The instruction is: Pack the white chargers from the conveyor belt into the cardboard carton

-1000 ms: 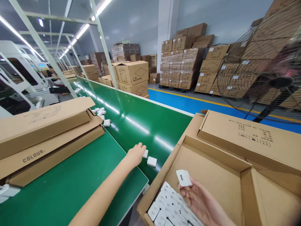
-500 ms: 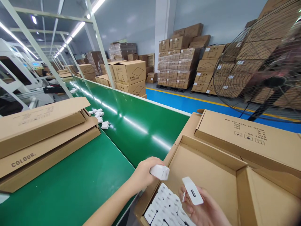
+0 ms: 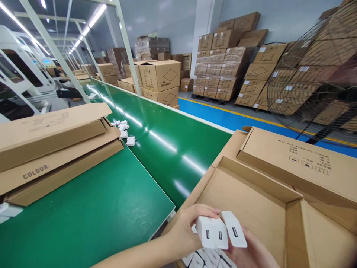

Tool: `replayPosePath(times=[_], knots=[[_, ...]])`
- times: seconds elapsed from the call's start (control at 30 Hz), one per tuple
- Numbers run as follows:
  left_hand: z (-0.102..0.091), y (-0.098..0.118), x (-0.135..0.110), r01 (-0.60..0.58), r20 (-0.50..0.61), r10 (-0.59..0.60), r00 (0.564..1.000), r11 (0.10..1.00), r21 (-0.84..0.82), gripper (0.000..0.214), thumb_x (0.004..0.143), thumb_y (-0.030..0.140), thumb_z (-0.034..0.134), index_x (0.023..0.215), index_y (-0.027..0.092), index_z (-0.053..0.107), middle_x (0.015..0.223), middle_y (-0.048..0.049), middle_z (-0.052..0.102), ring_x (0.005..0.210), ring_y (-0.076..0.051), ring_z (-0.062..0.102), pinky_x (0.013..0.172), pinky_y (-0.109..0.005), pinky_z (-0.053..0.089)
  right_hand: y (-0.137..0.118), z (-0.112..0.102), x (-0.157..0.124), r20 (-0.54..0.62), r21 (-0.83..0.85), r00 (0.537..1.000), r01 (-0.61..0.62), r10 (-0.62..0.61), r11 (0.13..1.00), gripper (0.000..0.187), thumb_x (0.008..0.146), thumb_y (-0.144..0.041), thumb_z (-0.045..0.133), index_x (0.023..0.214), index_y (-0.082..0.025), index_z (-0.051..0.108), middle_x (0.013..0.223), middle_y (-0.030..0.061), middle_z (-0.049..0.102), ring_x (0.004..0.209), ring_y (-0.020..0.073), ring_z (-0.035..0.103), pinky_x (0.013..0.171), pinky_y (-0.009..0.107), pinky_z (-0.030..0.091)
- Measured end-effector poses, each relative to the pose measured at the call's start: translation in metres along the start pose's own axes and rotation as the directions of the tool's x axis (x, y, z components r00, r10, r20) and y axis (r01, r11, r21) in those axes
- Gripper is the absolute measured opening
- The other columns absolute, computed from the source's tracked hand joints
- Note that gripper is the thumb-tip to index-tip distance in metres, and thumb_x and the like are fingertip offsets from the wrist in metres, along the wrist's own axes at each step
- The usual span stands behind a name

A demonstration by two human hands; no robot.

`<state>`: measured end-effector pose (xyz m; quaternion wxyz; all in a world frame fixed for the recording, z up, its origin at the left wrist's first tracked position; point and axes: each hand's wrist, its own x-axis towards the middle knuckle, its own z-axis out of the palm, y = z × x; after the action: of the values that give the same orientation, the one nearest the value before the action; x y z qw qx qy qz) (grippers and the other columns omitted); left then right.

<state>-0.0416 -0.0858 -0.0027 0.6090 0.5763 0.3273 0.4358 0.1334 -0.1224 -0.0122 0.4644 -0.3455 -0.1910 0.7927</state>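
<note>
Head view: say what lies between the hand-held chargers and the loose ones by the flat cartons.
In the head view, only bare green belt lies between the held chargers and the loose chargers.

two white chargers (image 3: 212, 232) sit pressed side by side in the left hand (image 3: 182, 232). they are small squarish blocks with rounded edges, and each shows one dark slot-shaped port on the face turned toward the camera. a third charger (image 3: 234, 233) of the same kind, tilted slightly outward, touches their right side and is held by the right hand (image 3: 251, 255). all three hover over the near left corner of the open cardboard box (image 3: 251, 201), just above the packed chargers (image 3: 205, 258) lying in rows on its floor.
</note>
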Motion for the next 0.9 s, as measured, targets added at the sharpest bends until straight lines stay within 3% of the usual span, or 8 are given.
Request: replayPosePath(times=[0.3, 0.4, 0.47, 0.57, 0.7, 0.8, 0.83, 0.9], knots=[[0.001, 0.004, -0.003, -0.097, 0.03, 0.096, 0.995, 0.995, 0.015, 0.03, 0.072, 0.035, 0.079, 0.097, 0.022, 0.069, 0.112, -0.0085, 0.071, 0.103, -0.023, 0.067, 0.089, -0.034, 0.052, 0.0, 0.0, -0.002, -0.042, -0.046, 0.999, -0.025, 0.023, 0.999, 0.038, 0.07, -0.06, 0.073, 0.09, -0.028, 0.076, 0.081, 0.005, 0.07, 0.075, 0.0245, 0.06, 0.07, 0.039, 0.05], [-0.005, 0.012, 0.001, -0.116, 0.148, 0.102, 0.984, 0.99, 0.084, 0.028, 0.077, 0.029, 0.074, 0.102, 0.022, 0.067, 0.114, -0.0076, 0.07, 0.102, -0.021, 0.067, 0.089, -0.031, 0.051, -0.01, -0.001, -0.002, -0.053, -0.131, 0.999, -0.003, -0.004, 0.991, 0.041, 0.072, -0.063, 0.068, 0.087, -0.025, 0.074, 0.076, 0.0044, 0.067, 0.071, 0.0234, 0.059, 0.068, 0.038, 0.049], [-0.012, 0.023, 0.01, -0.082, 0.265, 0.015, 0.964, 0.966, 0.245, 0.032, 0.076, 0.027, 0.074, 0.106, 0.021, 0.064, 0.111, -0.0062, 0.07, 0.102, -0.021, 0.066, 0.09, -0.031, 0.049, -0.024, -0.006, -0.001, -0.093, -0.284, 0.992, 0.053, -0.082, 0.957, 0.04, 0.075, -0.063, 0.063, 0.08, -0.024, 0.07, 0.072, 0.0026, 0.063, 0.07, 0.0218, 0.056, 0.067, 0.036, 0.047], [-0.018, 0.038, 0.032, -0.027, 0.363, -0.251, 0.897, 0.789, 0.613, 0.033, 0.075, 0.028, 0.076, 0.104, 0.021, 0.061, 0.106, -0.0036, 0.069, 0.101, -0.023, 0.065, 0.087, -0.032, 0.049, -0.047, -0.022, 0.005, -0.191, -0.7, 0.933, 0.088, -0.305, 0.709, 0.039, 0.078, -0.062, 0.058, 0.069, -0.025, 0.061, 0.071, 0.0012, 0.06, 0.075, 0.0237, 0.055, 0.072, 0.036, 0.045], [-0.005, 0.039, 0.062, -0.176, 0.34, -0.427, 0.838, 0.378, 0.909, 0.031, 0.078, 0.018, 0.07, 0.107, 0.017, 0.057, 0.109, -0.0095, 0.067, 0.101, -0.028, 0.066, 0.079, -0.034, 0.052, -0.055, -0.048, 0.01, -0.232, -0.967, 0.854, -0.15, -0.466, 0.205, 0.036, 0.074, -0.06, 0.06, 0.064, -0.026, 0.055, 0.075, 0.0037, 0.064, 0.079, 0.03, 0.059, 0.07, 0.04, 0.042], [0.019, 0.027, 0.078, -0.295, 0.337, -0.479, 0.811, 0.163, 0.942, 0.041, 0.071, 0.007, 0.069, 0.11, 0.012, 0.059, 0.106, -0.0171, 0.068, 0.097, -0.031, 0.067, 0.075, -0.037, 0.054, -0.043, -0.057, 0.005, -0.136, -0.945, 0.871, -0.257, -0.472, -0.203, 0.038, 0.081, -0.059, 0.05, 0.06, -0.028, 0.049, 0.072, 0.005, 0.064, 0.073, 0.0312, 0.061, 0.069, 0.046, 0.043], [0.027, 0.023, 0.083, -0.316, 0.338, -0.517, 0.787, 0.133, 0.939, 0.04, 0.07, 0.008, 0.07, 0.109, 0.011, 0.061, 0.104, -0.0185, 0.069, 0.095, -0.032, 0.068, 0.075, -0.038, 0.054, -0.038, -0.058, 0.001, -0.102, -0.925, 0.892, -0.247, -0.44, -0.288, 0.04, 0.083, -0.059, 0.048, 0.058, -0.028, 0.047, 0.069, 0.0048, 0.063, 0.071, 0.0307, 0.061, 0.07, 0.047, 0.043], [0.041, 0.014, 0.091, -0.368, 0.378, -0.605, 0.701, 0.147, 0.918, 0.032, 0.073, 0.016, 0.068, 0.105, 0.012, 0.065, 0.103, -0.019, 0.071, 0.094, -0.032, 0.068, 0.075, -0.04, 0.054, -0.032, -0.058, -0.008, -0.064, -0.918, 0.936, -0.192, -0.347, -0.348, 0.042, 0.086, -0.059, 0.046, 0.058, -0.028, 0.048, 0.068, 0.0042, 0.063, 0.072, 0.0292, 0.062, 0.075, 0.049, 0.044]])
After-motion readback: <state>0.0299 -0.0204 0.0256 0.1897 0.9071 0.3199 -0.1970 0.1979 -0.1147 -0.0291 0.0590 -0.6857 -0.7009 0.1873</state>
